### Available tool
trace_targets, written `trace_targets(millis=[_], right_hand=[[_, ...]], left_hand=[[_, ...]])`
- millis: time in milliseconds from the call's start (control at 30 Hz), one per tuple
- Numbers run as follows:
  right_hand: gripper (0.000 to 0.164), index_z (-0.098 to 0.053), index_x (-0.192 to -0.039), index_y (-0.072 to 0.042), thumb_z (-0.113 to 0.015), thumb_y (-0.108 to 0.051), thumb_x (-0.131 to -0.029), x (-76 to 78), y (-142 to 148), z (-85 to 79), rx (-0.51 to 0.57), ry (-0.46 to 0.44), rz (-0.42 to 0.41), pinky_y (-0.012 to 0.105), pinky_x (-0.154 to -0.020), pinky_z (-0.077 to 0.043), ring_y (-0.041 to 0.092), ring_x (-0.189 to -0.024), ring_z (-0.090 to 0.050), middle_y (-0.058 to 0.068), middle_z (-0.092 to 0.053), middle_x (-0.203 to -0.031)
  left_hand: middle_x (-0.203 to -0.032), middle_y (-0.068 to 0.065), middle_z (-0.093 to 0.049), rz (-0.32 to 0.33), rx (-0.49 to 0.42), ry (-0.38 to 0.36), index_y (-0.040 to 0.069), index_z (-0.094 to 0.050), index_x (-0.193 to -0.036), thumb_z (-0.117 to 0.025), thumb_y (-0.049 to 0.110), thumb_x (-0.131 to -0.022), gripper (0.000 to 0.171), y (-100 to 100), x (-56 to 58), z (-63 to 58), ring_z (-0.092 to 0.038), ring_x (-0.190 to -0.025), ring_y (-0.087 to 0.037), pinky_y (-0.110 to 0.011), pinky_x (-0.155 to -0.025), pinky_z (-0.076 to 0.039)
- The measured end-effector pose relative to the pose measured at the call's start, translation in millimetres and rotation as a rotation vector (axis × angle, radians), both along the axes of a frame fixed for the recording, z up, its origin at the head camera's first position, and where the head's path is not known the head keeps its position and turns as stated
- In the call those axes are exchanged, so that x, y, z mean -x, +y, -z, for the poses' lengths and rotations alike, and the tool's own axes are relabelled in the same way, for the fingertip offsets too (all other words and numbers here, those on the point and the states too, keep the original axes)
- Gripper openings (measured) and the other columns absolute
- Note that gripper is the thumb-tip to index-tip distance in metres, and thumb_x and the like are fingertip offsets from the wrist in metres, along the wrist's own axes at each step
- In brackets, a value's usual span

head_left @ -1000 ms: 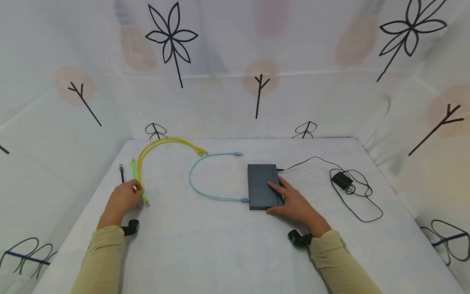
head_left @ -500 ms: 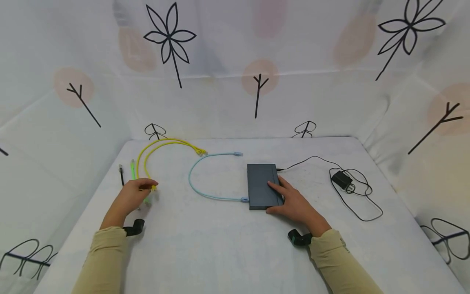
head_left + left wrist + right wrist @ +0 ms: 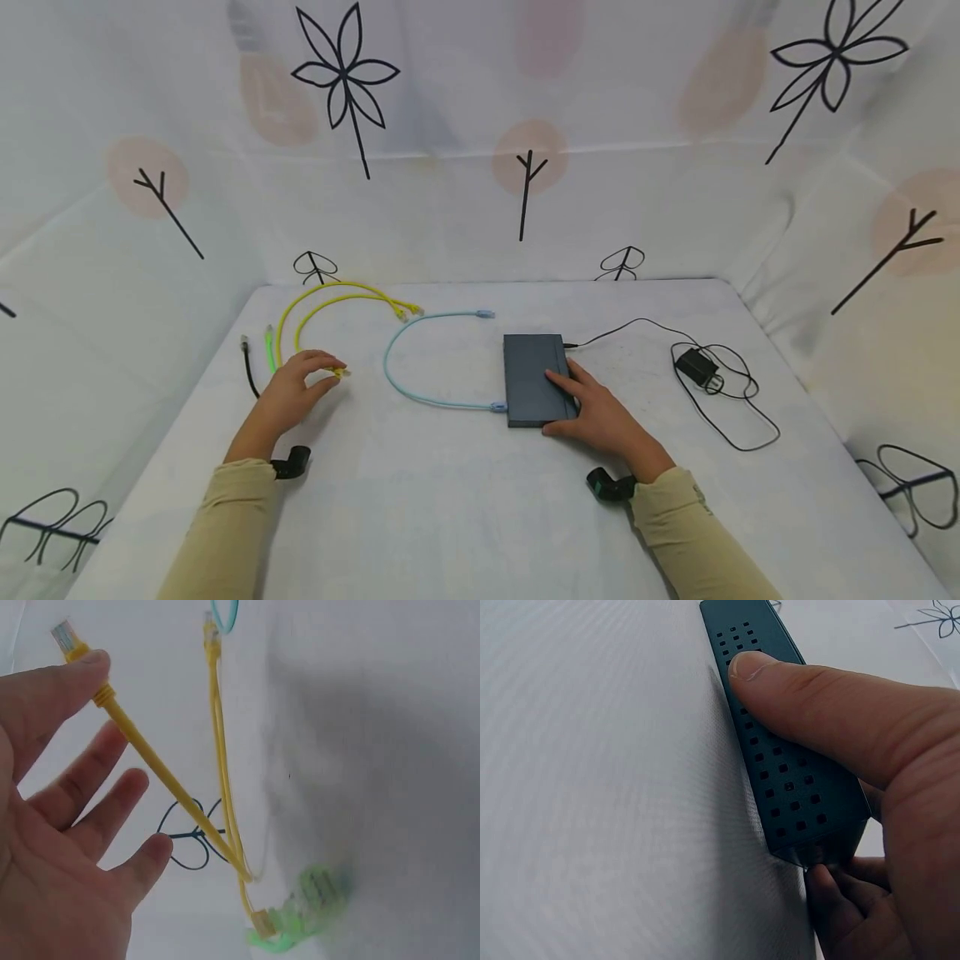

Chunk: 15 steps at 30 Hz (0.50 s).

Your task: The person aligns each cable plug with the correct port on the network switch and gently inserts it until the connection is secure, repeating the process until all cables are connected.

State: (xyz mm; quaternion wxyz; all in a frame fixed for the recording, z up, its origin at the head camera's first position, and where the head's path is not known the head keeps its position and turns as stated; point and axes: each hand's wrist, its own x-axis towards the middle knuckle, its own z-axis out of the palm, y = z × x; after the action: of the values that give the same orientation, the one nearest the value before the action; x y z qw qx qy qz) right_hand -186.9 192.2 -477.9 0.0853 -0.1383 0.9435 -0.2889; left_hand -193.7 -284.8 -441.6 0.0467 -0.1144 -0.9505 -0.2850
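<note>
My left hand (image 3: 288, 396) pinches a yellow network cable (image 3: 154, 759) just behind its clear plug, between thumb and index finger; the plug end is raised from the table. A second yellow cable (image 3: 223, 750) runs beside it. My right hand (image 3: 603, 417) grips the right end of a dark grey network switch (image 3: 534, 375), which lies flat. In the right wrist view, the thumb presses the side with square vent holes (image 3: 790, 786), and fingers show at the near corner. A light blue network cable (image 3: 435, 403) is plugged into the switch's left side; its other plug lies free.
A black power cord (image 3: 637, 322) leads from the switch to a black adapter (image 3: 696, 366) amid loops at the right. A green cable (image 3: 271, 350) and a black cable (image 3: 247, 367) lie at the left, partly hidden by my hand. Patterned white cloth walls (image 3: 442, 208) surround the table.
My left hand has moved right, drawing the yellow plug away from the green and black cables. The two yellow cables have spread apart. My right hand and the switch have stayed in place.
</note>
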Motion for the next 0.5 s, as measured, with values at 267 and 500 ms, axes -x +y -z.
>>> trace_targets(millis=[267, 500], right_hand=[[0.092, -0.037, -0.151, -0.024, -0.080, -0.051, -0.074, 0.1, 0, 0.8, 0.005, 0.008, -0.003, 0.064, -0.105, -0.034, 0.046, -0.143, -0.024, 0.015, -0.012, -0.162], [0.092, -0.038, -0.150, -0.023, -0.080, -0.050, -0.073, 0.5, -1, 1.7, 0.007, 0.020, -0.003, 0.063, -0.105, -0.035, 0.046, -0.143, -0.026, 0.015, -0.013, -0.162]], left_hand=[[-0.124, -0.008, -0.061, 0.039, -0.035, 0.012, 0.017, -0.064, -0.122, -0.060, 0.029, -0.097, 0.029, 15, 5.0, 4.4, -0.054, -0.123, -0.031, -0.053, -0.101, -0.043], [-0.118, -0.005, -0.064, 0.050, -0.074, 0.030, 0.017, -0.065, -0.121, -0.060, 0.037, -0.095, 0.033, 28, 8.7, 7.1, -0.058, -0.118, -0.026, -0.051, -0.098, -0.046]])
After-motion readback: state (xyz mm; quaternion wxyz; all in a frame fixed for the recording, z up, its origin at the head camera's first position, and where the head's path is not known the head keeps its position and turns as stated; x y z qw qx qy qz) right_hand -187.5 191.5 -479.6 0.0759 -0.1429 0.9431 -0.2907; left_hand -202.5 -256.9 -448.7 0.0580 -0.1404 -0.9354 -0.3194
